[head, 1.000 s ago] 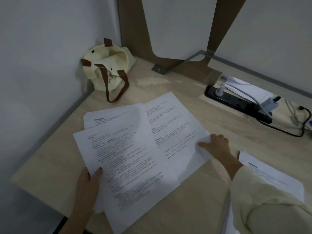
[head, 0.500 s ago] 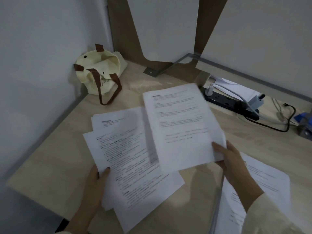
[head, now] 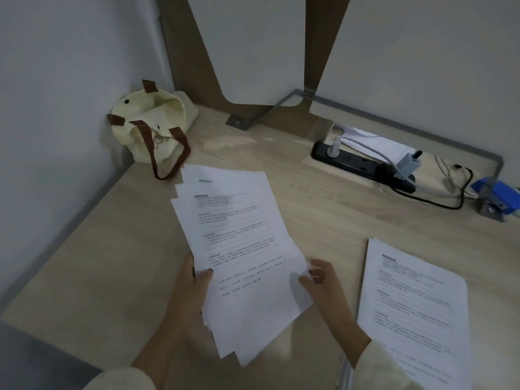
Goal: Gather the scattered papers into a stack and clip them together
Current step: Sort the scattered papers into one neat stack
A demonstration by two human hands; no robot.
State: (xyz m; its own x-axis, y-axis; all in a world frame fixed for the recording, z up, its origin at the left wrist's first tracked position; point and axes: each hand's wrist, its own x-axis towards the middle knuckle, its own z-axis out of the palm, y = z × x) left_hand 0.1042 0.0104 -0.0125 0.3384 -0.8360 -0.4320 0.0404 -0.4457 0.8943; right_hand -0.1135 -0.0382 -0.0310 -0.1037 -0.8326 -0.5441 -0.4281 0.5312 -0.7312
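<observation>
Slumping in the desk's far left corner, a cream tote bag with brown straps gapes open; what it holds cannot be made out. A fanned bundle of printed papers sits at the middle, the left hand clamped on its left edge with the thumb on top, the right hand pinching the right edge near the lower corner. Its long axis runs from near the person toward the bag, tilted left. More printed sheets lie flat on the desk to the right, apart from both hands. A black power strip and a blue stapler sit at the back right.
</observation>
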